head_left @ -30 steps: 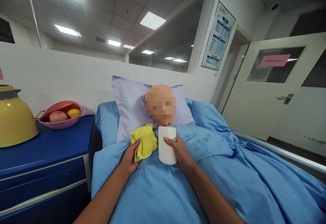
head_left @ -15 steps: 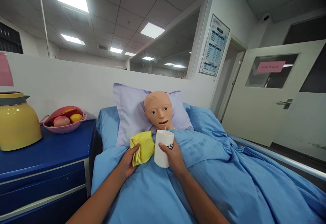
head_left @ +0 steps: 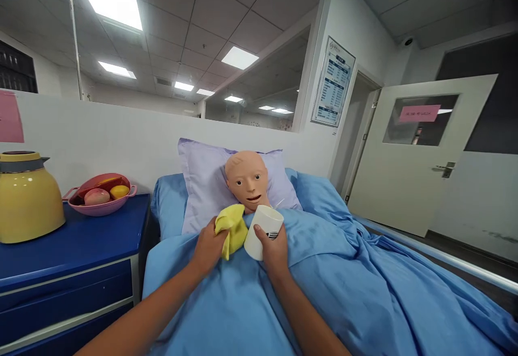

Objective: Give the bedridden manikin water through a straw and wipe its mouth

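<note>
A patient manikin (head_left: 247,178) lies with its head on a lilac pillow (head_left: 204,183), its mouth partly open. My left hand (head_left: 209,248) is closed on a crumpled yellow cloth (head_left: 232,229) just below the manikin's chin. Beside the cloth, my right hand (head_left: 275,251) grips a white cup (head_left: 254,237) with a dark striped mark on its side. The cup tilts to the right, and a thin clear straw (head_left: 280,203) sticks out of its top. What is inside the cup is hidden.
A blue quilt (head_left: 335,280) covers the bed. On the left, a blue bedside cabinet (head_left: 101,237) carries a yellow thermos jug (head_left: 30,199) and a pink basket (head_left: 97,210) of fruit. A bed rail (head_left: 437,253) runs along the right side, with a door (head_left: 413,183) beyond.
The cup has gone from upright to tilted right, its straw swinging away from the manikin's mouth. My left hand has turned over and raised the cloth slightly, nearer the chin.
</note>
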`<state>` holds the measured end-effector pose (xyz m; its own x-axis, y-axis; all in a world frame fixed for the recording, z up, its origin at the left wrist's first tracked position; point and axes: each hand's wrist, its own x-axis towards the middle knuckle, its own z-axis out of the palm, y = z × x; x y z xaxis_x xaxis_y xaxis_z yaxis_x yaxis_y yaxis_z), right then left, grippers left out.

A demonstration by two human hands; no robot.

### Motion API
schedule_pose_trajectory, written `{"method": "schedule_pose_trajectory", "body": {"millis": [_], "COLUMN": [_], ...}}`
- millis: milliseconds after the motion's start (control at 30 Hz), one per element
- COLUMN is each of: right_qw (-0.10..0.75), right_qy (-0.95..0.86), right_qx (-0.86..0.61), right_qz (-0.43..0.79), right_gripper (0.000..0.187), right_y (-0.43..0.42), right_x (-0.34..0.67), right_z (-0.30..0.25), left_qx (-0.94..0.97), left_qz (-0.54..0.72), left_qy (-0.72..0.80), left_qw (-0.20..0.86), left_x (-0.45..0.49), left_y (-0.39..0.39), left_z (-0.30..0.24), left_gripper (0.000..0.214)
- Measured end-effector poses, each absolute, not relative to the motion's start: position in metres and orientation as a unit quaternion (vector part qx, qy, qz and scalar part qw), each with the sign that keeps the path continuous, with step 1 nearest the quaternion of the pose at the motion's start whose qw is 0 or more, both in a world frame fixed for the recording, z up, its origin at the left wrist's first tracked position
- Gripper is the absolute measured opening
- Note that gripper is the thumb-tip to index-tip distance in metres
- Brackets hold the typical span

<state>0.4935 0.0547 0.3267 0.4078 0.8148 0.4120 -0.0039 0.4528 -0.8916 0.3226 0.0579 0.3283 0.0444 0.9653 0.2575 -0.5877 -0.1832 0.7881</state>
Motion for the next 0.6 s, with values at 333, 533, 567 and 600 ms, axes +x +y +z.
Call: {"method": "schedule_pose_trajectory", "body": {"millis": [333,533,567,600], "right_qw": [0.760,0.765,0.766,0.768], "right_qy": [-0.394,-0.381,-0.378,-0.377], "right_qx": [-0.419,-0.424,-0.422,-0.418], "right_qz": [0.301,0.301,0.304,0.305], "right_gripper": [0.060,0.060,0.060,0.060], "right_y": [0.061,0.067,0.068,0.069], "right_x": [0.506,0.508,0.508,0.508], "right_z": [0.335,0.332,0.331,0.331], "left_qx": [0.652,0.733,0.758,0.783], "left_qz": [0.596,0.511,0.510,0.511], "left_qy": [0.115,0.134,0.140,0.146], "left_qw": [0.453,0.429,0.381,0.323], "left_x": [0.373,0.381,0.380,0.379], "left_y": [0.076,0.115,0.119,0.123], "left_z": [0.426,0.393,0.385,0.378], "left_gripper": [0.029,0.032,0.032,0.031]}}
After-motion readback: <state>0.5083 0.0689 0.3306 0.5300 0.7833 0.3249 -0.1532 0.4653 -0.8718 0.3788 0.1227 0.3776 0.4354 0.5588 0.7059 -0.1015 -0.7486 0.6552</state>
